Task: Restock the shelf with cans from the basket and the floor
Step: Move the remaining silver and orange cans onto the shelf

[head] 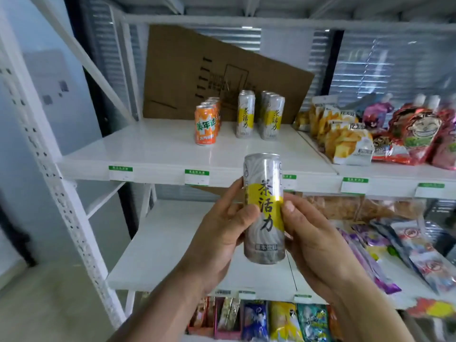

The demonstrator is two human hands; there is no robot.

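Mid-restock: I hold one tall can upright in front of the shelf, both hands on it. My left hand wraps its left side, thumb across the label; my right hand pinches the right side, thumb on the yellow patch. The can hangs in the air, below the shelf edge, not yet placed. Two rows of matching cans stand further back, beside the orange cans (basket and floor not visible). Next, I judge: lift, reach in, set it upright in front of a matching row.
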